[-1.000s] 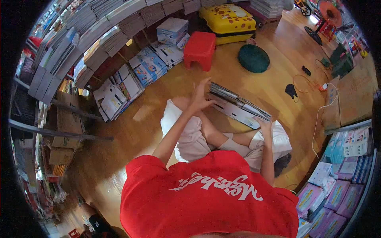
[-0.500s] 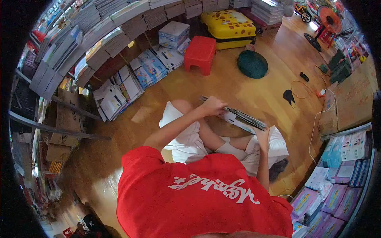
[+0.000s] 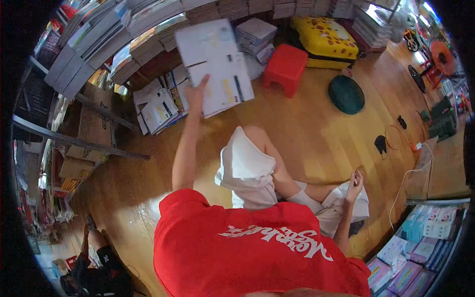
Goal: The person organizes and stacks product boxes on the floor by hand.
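My left hand reaches far forward with its thumb on top of a bundle of white booklets, closed on their near left edge. The bundle overlaps the booklets lying on the floor by the shelf; its top faces show dark strips and faint yellow print. Empty, with loosely bent fingers apart, my right hand hovers over my right knee. My legs are crossed on the wooden floor.
A red stool, a yellow spotted case and a round green cushion stand ahead. Book stacks line the shelf at left. Boxed goods fill the right side. Another person is at lower left.
My left hand has carried the booklets from over my lap forward and left, turning them flat. My right hand has let go of them and moved to my knee. The view has shifted left.
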`<state>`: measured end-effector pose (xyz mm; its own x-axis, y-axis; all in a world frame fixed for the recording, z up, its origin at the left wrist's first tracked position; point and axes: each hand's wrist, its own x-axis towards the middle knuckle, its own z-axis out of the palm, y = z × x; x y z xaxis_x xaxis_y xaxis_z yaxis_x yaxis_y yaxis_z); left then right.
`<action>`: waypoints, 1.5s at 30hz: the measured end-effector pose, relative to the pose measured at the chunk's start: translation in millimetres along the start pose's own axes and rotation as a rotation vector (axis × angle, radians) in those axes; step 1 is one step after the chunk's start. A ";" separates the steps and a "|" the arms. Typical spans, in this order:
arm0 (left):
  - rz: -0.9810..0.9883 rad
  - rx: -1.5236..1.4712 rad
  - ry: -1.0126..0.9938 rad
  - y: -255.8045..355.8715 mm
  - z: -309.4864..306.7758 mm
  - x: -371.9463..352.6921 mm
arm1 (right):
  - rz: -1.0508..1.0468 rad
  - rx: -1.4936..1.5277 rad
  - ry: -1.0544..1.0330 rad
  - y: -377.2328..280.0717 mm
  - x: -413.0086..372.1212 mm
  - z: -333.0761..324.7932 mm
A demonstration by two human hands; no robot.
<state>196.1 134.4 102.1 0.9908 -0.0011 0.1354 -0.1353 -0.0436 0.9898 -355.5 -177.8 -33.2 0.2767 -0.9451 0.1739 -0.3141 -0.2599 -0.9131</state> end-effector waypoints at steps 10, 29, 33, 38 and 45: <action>-0.402 -0.113 -0.004 -120.1 -116.2 157.8 | -0.036 -0.386 -0.195 -20.0 5.8 28.8; 0.653 1.706 0.100 -186.2 -88.9 185.4 | -0.008 -0.594 -0.295 9.5 13.9 32.2; 0.586 1.422 -0.208 -255.9 -109.2 210.0 | -0.057 -0.512 -0.299 -19.4 6.6 41.3; 0.725 0.909 -0.017 -170.6 -26.7 207.0 | 0.020 -0.482 -0.269 -13.0 9.3 41.8; -0.217 0.166 -0.487 -112.7 173.2 176.6 | -0.007 -0.514 -0.288 -2.0 13.9 43.5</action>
<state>387.2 -33.8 6.9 0.8888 -0.4346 -0.1455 0.0355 -0.2512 0.9673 -311.5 -181.8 -45.1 0.4938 -0.8695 0.0066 -0.6911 -0.3971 -0.6039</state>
